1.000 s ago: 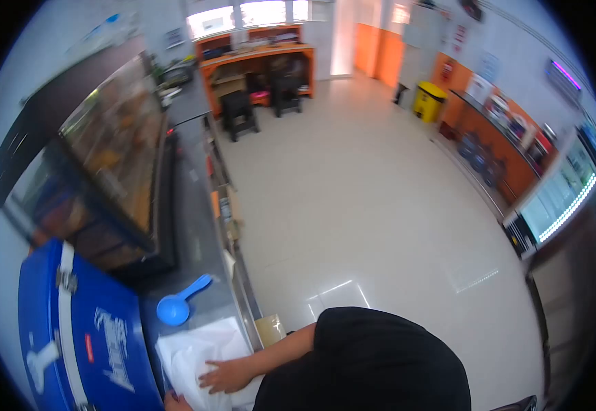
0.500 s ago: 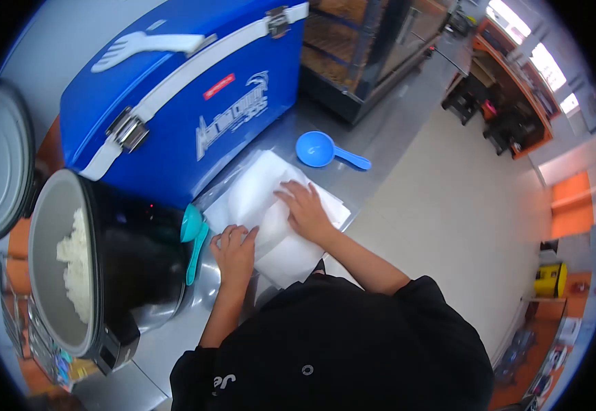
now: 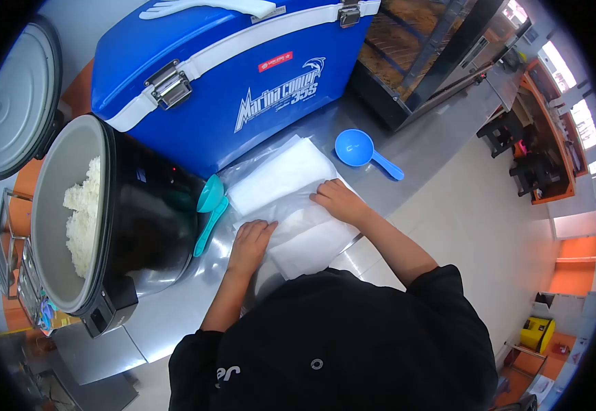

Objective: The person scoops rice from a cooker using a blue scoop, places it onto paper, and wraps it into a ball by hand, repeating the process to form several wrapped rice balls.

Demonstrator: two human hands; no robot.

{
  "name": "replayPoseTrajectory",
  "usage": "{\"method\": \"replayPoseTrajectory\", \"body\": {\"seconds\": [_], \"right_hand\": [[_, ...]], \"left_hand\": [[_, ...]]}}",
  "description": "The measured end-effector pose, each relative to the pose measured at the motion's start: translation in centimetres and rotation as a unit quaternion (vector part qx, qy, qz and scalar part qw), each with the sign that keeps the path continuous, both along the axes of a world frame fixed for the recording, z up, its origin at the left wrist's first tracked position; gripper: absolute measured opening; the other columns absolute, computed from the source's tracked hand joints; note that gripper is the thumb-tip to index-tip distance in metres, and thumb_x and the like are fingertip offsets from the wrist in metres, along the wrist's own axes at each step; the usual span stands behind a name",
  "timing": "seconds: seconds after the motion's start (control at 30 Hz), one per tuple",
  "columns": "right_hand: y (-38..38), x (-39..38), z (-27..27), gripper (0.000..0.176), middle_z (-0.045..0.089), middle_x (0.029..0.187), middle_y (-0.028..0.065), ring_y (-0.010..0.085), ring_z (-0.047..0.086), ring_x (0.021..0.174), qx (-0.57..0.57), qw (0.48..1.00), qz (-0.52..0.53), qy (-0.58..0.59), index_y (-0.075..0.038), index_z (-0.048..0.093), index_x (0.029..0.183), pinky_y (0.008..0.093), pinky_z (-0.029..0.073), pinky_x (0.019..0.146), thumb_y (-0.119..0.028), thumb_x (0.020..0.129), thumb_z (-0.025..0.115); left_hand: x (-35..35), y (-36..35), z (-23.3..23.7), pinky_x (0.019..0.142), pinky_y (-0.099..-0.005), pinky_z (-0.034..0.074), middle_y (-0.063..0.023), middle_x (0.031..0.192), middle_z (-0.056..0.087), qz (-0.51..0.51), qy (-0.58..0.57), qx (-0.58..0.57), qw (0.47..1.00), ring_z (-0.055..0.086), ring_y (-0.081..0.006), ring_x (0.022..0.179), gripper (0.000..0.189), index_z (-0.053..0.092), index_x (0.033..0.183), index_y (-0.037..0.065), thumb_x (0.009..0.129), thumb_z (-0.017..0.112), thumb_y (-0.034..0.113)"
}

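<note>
White sheets of paper (image 3: 283, 177) lie stacked in front of me, with clear plastic film (image 3: 291, 233) over their nearer part. My left hand (image 3: 250, 245) has its fingers curled on the left end of the film. At the right end, my right hand (image 3: 340, 202) pinches the film's edge near the paper's corner. A teal scoop (image 3: 210, 209) rests left of the stack, beside the rice cooker. Beyond my right hand lies a blue scoop (image 3: 354, 148), its handle pointing right.
A black rice cooker (image 3: 148, 205) with white rice (image 3: 83, 216) stands open at left, its grey lid (image 3: 14, 96) raised. Behind the paper is a blue cooler (image 3: 202, 123) with a white glove (image 3: 209, 7) on top. A glass-sided cabinet (image 3: 407, 61) stands farther right on the steel counter (image 3: 174, 315).
The view has shifted, so the counter things appear farther right. Both hands have drawn the film toward me, exposing more white paper behind it. My right hand's fingers have closed from a spread pose.
</note>
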State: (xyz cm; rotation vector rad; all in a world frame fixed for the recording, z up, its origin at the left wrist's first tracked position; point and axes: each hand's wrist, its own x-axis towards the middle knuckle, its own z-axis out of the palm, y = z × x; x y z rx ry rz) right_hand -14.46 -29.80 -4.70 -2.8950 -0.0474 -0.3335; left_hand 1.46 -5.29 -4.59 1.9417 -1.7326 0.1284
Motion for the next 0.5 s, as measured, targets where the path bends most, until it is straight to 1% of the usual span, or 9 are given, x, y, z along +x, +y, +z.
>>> {"method": "replayPoseTrajectory", "body": {"seconds": [0.1, 0.17, 0.2, 0.27, 0.33, 0.37, 0.4, 0.43, 0.5], "right_hand": [[-0.3, -0.8, -0.2, 0.026, 0.055, 0.098, 0.0068, 0.0238, 0.054, 0.098, 0.035, 0.997, 0.043, 0.056, -0.010, 0.059, 0.106, 0.0361, 0.041, 0.086, -0.005, 0.083, 0.048], [-0.3, -1.0, -0.3, 0.025, 0.056, 0.101, 0.0065, 0.0234, 0.054, 0.100, 0.068, 0.995, 0.057, 0.046, -0.010, 0.059, 0.106, 0.0360, 0.042, 0.086, -0.006, 0.082, 0.050], [-0.3, -1.0, -0.3, 0.025, 0.056, 0.104, 0.0063, 0.0231, 0.054, 0.102, 0.098, 0.992, 0.069, 0.035, -0.010, 0.059, 0.106, 0.0360, 0.042, 0.086, -0.006, 0.082, 0.052], [-0.4, -1.1, 0.3, 0.025, 0.057, 0.106, 0.0054, 0.0221, 0.054, 0.102, 0.097, 0.990, 0.086, 0.052, -0.010, 0.059, 0.105, 0.0357, 0.041, 0.087, -0.008, 0.080, 0.056], [-0.3, -1.4, 1.7, 0.025, 0.057, 0.108, 0.0046, 0.0211, 0.054, 0.103, 0.095, 0.988, 0.100, 0.068, -0.011, 0.059, 0.104, 0.0355, 0.040, 0.088, -0.009, 0.079, 0.059], [-0.3, -1.5, 2.6, 0.030, 0.056, 0.113, 0.0035, 0.0203, 0.054, 0.105, 0.082, 0.988, 0.096, 0.092, -0.012, 0.059, 0.108, 0.0352, 0.039, 0.091, -0.012, 0.078, 0.062], [-0.3, -1.7, 3.0, 0.035, 0.056, 0.119, 0.0024, 0.0194, 0.053, 0.107, 0.070, 0.986, 0.092, 0.117, -0.013, 0.058, 0.111, 0.0350, 0.038, 0.093, -0.014, 0.078, 0.066], [-0.3, -1.7, 2.8, 0.035, 0.056, 0.119, 0.0024, 0.0194, 0.053, 0.107, 0.071, 0.987, 0.089, 0.116, -0.013, 0.058, 0.111, 0.0350, 0.038, 0.093, -0.014, 0.078, 0.066], [-0.1, -1.7, 2.2, 0.030, 0.058, 0.115, 0.0005, 0.0181, 0.054, 0.107, 0.041, 0.990, 0.081, 0.104, -0.015, 0.062, 0.106, 0.0342, 0.036, 0.094, -0.014, 0.077, 0.066]], "left_hand": [[-0.1, 0.3, -0.2, 0.085, -0.0389, 0.046, -0.0087, 0.098, 0.057, -0.015, 0.052, 0.014, 0.998, 0.057, -0.0271, 0.095, 0.036, 0.062, 0.110, 0.005, 0.075, 0.056, 0.000], [0.0, 0.3, -0.2, 0.085, -0.0393, 0.047, -0.0094, 0.099, 0.057, -0.019, 0.086, 0.020, 0.996, 0.057, -0.0284, 0.096, 0.035, 0.061, 0.108, 0.005, 0.074, 0.056, -0.001], [0.3, 0.1, -0.3, 0.085, -0.0396, 0.047, -0.0098, 0.100, 0.057, -0.029, 0.117, 0.039, 0.992, 0.057, -0.0290, 0.097, 0.032, 0.061, 0.106, 0.004, 0.075, 0.060, 0.001], [0.4, -0.2, -0.2, 0.085, -0.0398, 0.047, -0.0101, 0.102, 0.057, -0.041, 0.147, 0.059, 0.986, 0.057, -0.0296, 0.097, 0.030, 0.061, 0.104, 0.004, 0.075, 0.063, 0.004], [0.4, -0.5, 0.2, 0.086, -0.0400, 0.045, -0.0085, 0.104, 0.057, -0.038, 0.166, 0.055, 0.984, 0.056, -0.0278, 0.100, 0.034, 0.061, 0.105, 0.006, 0.074, 0.071, 0.014], [0.4, -0.5, 0.4, 0.086, -0.0400, 0.045, -0.0085, 0.104, 0.057, -0.041, 0.165, 0.057, 0.984, 0.056, -0.0278, 0.100, 0.034, 0.061, 0.105, 0.006, 0.074, 0.071, 0.014], [0.2, -0.4, 0.8, 0.087, -0.0403, 0.042, -0.0071, 0.105, 0.057, -0.029, 0.113, 0.088, 0.989, 0.055, -0.0261, 0.101, 0.036, 0.061, 0.104, 0.008, 0.073, 0.073, 0.020], [0.1, -0.4, 0.9, 0.088, -0.0406, 0.040, -0.0058, 0.107, 0.057, -0.017, 0.060, 0.117, 0.991, 0.054, -0.0245, 0.102, 0.038, 0.061, 0.104, 0.010, 0.072, 0.075, 0.025], [0.0, -0.1, -0.1, 0.088, -0.0405, 0.038, -0.0045, 0.108, 0.057, -0.007, 0.054, 0.133, 0.990, 0.054, -0.0228, 0.102, 0.037, 0.061, 0.102, 0.012, 0.072, 0.075, 0.026]]}}
